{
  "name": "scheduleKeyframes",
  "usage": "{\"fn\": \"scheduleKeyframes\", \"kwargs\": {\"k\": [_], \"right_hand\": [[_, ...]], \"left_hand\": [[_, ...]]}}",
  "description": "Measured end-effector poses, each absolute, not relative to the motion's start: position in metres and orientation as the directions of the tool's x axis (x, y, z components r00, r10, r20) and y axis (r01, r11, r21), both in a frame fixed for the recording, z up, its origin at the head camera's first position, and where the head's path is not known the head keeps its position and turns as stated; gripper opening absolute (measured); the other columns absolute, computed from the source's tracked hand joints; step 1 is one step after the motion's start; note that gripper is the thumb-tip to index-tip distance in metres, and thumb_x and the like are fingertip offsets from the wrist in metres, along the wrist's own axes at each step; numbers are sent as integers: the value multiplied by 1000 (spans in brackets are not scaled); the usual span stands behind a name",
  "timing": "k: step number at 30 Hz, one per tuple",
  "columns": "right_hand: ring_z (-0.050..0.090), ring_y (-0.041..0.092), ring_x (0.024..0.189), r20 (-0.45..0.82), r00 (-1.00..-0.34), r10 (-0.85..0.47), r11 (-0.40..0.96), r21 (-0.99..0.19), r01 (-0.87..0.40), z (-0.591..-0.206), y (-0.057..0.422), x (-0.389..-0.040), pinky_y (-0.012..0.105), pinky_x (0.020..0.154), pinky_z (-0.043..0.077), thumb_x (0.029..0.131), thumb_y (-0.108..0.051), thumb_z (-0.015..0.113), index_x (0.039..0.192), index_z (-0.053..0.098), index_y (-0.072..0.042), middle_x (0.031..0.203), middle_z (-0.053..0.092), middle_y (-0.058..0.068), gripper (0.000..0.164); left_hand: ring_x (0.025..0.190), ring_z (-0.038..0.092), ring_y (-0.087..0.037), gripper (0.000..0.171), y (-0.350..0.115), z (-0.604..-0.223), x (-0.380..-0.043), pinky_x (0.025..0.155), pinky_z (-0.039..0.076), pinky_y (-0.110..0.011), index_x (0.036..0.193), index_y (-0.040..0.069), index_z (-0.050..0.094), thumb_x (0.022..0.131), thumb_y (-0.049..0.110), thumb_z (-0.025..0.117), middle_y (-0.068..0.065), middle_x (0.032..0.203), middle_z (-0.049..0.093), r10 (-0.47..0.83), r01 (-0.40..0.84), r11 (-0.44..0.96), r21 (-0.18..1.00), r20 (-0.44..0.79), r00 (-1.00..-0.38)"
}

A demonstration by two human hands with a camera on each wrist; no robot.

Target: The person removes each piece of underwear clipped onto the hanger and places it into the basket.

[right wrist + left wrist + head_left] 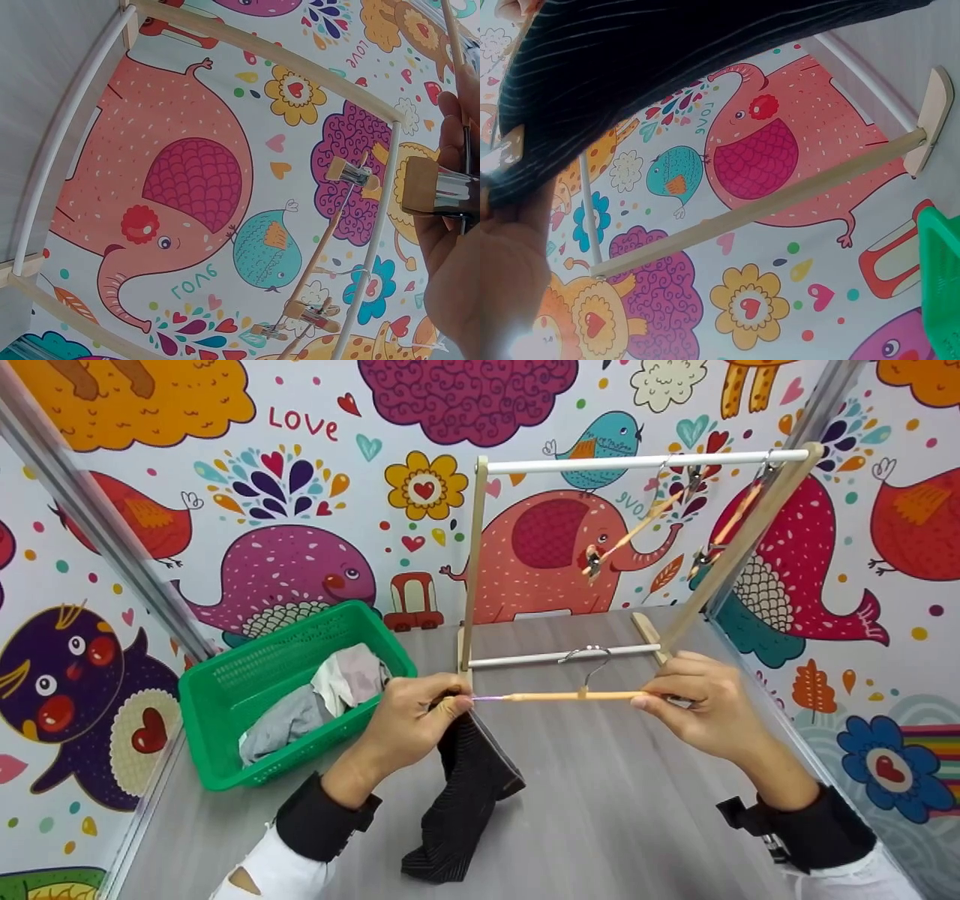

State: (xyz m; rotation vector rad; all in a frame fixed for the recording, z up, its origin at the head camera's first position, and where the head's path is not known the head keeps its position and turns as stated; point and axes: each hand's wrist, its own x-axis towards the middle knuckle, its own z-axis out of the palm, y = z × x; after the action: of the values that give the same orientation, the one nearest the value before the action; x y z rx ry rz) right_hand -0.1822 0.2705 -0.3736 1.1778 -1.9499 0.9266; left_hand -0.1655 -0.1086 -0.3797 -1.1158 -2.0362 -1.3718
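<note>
A wooden clip hanger (551,696) with a metal hook spans between my two hands, level, hook upward. My left hand (409,716) pinches its left end, where a black pinstriped garment (469,799) hangs down. In the left wrist view, a wooden clip (510,148) lies against the garment's cloth. My right hand (705,701) pinches the hanger's right end between thumb and fingers. A second wooden clip (421,186) shows beside those fingers in the right wrist view, with no cloth in it.
A drying rack (645,457) with a white top bar stands ahead. Two clip hangers, one on the left (637,529) and one on the right (735,517), hang near its right end. At left, a green basket (202,735) holds grey (285,724) and pale clothes (360,675).
</note>
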Motion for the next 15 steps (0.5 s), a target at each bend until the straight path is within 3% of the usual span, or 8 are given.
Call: {"fn": "scheduleKeyframes", "kwargs": {"k": [5, 11, 15], "right_hand": [[46, 14, 64, 814, -370, -447, 348, -223, -910, -372, 270, -182, 17, 57, 34, 97, -36, 76, 82, 80, -5, 70, 64, 2, 35], [48, 14, 67, 787, -376, -490, 327, -233, -916, -372, 270, -181, 18, 59, 36, 98, -30, 76, 84, 80, -5, 73, 65, 2, 30], [52, 14, 69, 754, -366, -545, 312, -223, -924, -373, 270, -179, 20, 61, 42, 92, -11, 82, 88, 80, -5, 77, 67, 1, 8]], "left_hand": [[62, 55, -13, 10, -109, -378, -166, 54, 46, -25, 92, 4, 71, 92, -5, 74, -2, 75, 68, 378, 811, 183, 556, 722, -580], [70, 68, -14, 12, -112, -382, -168, 67, 61, -32, 96, 2, 68, 91, -6, 75, -4, 82, 74, 387, 805, 186, 564, 711, -587], [77, 74, -17, 11, -115, -388, -168, 70, 62, -33, 98, 1, 67, 92, -4, 74, -5, 88, 76, 383, 785, 182, 592, 693, -611]]}}
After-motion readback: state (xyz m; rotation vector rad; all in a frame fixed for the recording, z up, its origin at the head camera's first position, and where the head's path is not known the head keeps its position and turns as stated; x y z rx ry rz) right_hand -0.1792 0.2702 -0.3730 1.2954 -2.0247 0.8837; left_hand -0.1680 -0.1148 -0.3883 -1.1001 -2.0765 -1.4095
